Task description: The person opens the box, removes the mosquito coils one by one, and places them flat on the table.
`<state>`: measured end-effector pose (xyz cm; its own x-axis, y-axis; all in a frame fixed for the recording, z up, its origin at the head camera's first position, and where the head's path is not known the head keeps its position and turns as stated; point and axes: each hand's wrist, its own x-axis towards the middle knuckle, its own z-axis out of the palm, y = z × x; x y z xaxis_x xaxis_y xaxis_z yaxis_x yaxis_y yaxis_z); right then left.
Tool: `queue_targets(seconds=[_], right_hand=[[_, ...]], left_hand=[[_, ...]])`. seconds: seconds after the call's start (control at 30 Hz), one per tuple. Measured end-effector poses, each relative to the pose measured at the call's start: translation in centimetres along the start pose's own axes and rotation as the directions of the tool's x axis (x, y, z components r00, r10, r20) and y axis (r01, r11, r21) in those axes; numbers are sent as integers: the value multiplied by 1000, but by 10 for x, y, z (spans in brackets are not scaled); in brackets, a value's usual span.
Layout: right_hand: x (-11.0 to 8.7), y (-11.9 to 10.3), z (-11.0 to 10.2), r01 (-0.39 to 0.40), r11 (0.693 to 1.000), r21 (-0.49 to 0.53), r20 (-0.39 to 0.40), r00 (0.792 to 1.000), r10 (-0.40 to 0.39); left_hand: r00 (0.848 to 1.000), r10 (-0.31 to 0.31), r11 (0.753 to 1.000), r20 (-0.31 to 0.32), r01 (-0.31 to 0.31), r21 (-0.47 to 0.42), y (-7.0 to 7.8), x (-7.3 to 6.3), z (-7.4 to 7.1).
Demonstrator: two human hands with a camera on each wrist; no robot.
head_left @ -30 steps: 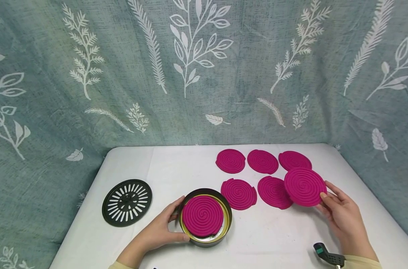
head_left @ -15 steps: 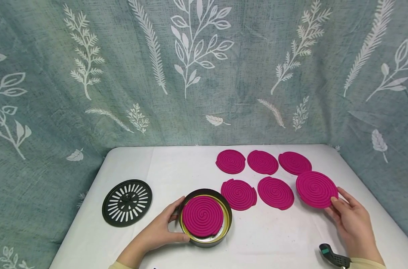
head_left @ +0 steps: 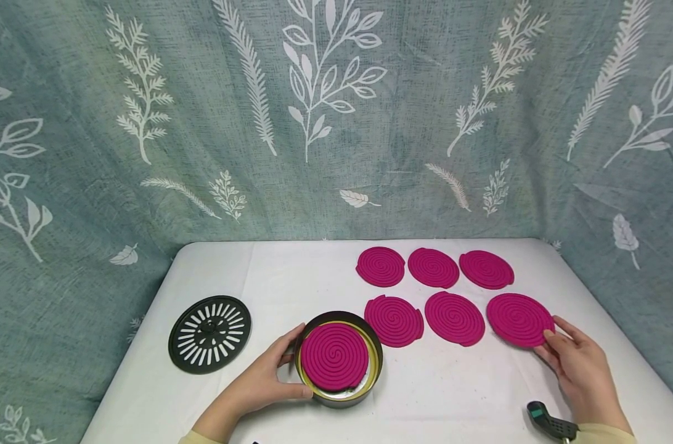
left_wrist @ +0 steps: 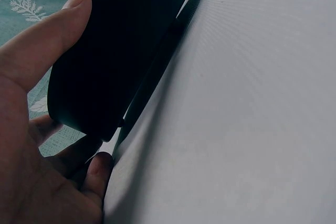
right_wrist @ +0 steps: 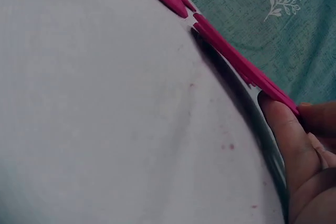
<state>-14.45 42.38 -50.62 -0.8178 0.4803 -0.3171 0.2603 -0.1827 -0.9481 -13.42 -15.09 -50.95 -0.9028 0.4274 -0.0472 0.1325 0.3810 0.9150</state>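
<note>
My right hand (head_left: 583,364) pinches the near right edge of a magenta mosquito coil (head_left: 519,319), thumb on top and fingers at its rim. Seen edge-on in the right wrist view, this coil (right_wrist: 241,66) lies low over the white cloth with a dark shadow along it. At the middle of the table, my left hand (head_left: 264,382) grips the side of a round black tin (head_left: 339,404), thumb at the near side and fingers behind. Inside the tin lies another coil (head_left: 334,357). The left wrist view has the tin's dark outer wall (left_wrist: 115,51) between thumb and fingers.
Several more magenta coils lie in two rows, among them one (head_left: 455,318) just left of the held coil and one (head_left: 486,269) behind it. A black slotted lid (head_left: 210,335) lies at the left of the white table (head_left: 292,271). Patterned green cloth (head_left: 325,123) hangs behind.
My right hand has carried its coil to the right, off the neighbouring coil, then lowered it flatter toward the table. The left hand and tin have stayed put.
</note>
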Motion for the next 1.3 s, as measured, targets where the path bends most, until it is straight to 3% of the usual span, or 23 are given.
queue_targets(seconds=[0.23,0.57,0.87,1.3], right_hand=[[7,1,1,-16,999,-40,-8,1000,16],[1,-4,-8,-9,996,89,95,995,0],[-4,-10,-19,7,1000,22,176,984,-10],[-12,-16,-25,-29,996,83,164,986,15]], left_hand=[[1000,2,1000,-2,-2,3,2,0,0],[1000,-7,1000,2,7,-9,1,-1,0],[1000,2,1000,-1,-2,4,0,-1,1],[1000,9,1000,-1,-9,16,-3,0,1]])
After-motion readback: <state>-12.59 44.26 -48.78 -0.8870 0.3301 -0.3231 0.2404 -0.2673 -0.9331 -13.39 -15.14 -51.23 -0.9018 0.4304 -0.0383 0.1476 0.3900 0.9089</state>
